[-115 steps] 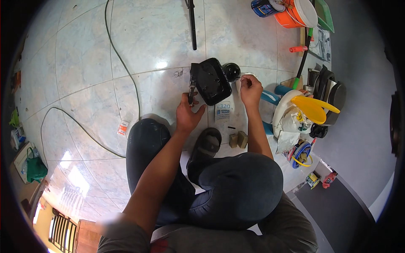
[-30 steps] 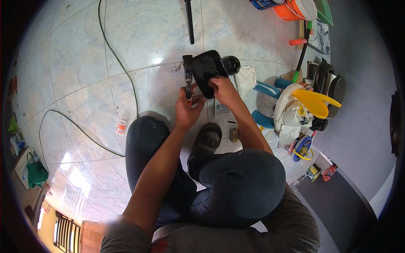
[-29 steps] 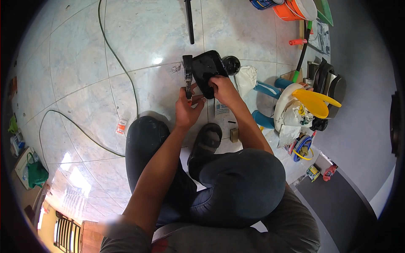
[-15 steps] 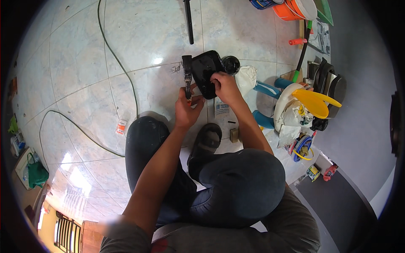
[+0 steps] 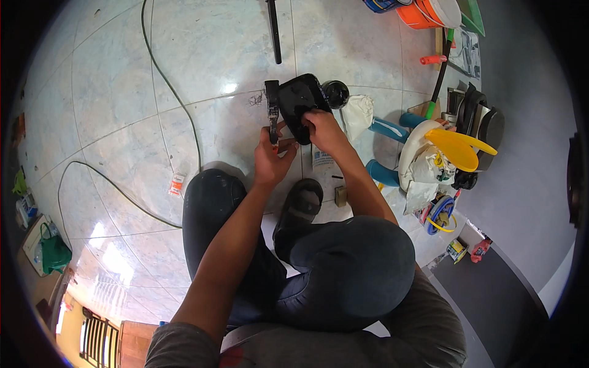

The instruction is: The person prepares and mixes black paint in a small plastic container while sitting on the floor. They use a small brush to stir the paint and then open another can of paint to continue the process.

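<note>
While the left grip (image 5: 271, 162) wraps a brush (image 5: 272, 107) beside the black tray (image 5: 299, 93), the right grip (image 5: 326, 127) over it, closure and contents unclear, should move gently.

The left forearm (image 5: 227, 245), bare below a short dark-grey fabric sleeve (image 5: 184, 345), slants up between two bent knees in dark trousers. The bare left hand (image 5: 271, 161) is curled in a grip, its thumb standing apart toward the right. From beyond the right knee (image 5: 356, 264), the bare right forearm (image 5: 365, 184) angles up and leftward; the bare right hand (image 5: 323, 126) reaches slightly farther forward, fingers bent, fingertips hidden.
</note>
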The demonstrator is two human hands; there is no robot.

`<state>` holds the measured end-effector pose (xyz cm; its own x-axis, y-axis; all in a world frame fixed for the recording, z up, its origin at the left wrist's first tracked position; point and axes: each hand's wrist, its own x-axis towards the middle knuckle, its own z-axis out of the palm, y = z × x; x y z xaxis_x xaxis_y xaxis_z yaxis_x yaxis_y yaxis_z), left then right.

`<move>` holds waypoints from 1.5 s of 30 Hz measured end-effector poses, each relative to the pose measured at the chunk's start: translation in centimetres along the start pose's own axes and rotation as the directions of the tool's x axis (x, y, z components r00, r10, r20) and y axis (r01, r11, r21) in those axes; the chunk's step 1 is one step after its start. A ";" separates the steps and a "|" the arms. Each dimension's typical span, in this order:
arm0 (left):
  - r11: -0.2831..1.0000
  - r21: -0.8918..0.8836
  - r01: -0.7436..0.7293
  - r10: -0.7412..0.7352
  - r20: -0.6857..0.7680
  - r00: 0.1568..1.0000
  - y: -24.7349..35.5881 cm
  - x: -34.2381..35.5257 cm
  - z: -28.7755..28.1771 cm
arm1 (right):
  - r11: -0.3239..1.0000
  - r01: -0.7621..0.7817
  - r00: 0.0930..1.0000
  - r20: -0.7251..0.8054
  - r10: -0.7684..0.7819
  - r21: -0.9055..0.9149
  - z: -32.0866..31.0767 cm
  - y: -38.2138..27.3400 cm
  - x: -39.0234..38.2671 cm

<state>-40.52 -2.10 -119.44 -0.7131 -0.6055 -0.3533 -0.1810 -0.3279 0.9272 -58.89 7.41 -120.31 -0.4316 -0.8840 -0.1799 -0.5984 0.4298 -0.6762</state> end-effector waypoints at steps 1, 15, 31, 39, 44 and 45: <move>1.000 0.001 0.000 0.000 0.000 1.000 -0.1 0.0 0.0 | 1.000 0.004 1.000 0.017 -0.004 -0.004 0.0 0.0 0.0; 1.000 0.015 -0.024 0.024 -0.003 1.000 -0.8 0.3 0.1 | 0.991 -0.109 0.990 0.095 0.102 0.073 -1.4 0.0 0.1; 0.999 0.045 0.022 -0.022 0.004 1.000 0.2 0.2 -0.1 | 0.920 -0.252 0.968 0.063 0.244 0.299 -6.0 -2.7 -1.1; 0.999 0.019 0.031 -0.031 0.013 0.999 -0.8 0.2 -0.2 | 0.889 -0.296 0.949 0.006 0.314 0.349 -8.0 -1.7 -1.0; 0.999 0.024 0.028 -0.029 0.010 1.000 -0.5 0.1 -0.1 | 0.913 -0.219 0.958 -0.103 0.269 0.346 -4.7 -2.1 -0.6; 0.999 0.025 0.030 -0.031 0.011 0.999 -0.3 0.2 0.0 | 0.975 -0.118 0.964 -0.216 0.158 0.187 -3.5 -2.1 -0.3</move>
<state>-40.63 -2.11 -119.74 -0.7146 -0.5871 -0.3803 -0.2198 -0.3276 0.9189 -59.82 7.38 -116.35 -0.6560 -0.7441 -0.1264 -0.4066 0.4895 -0.7714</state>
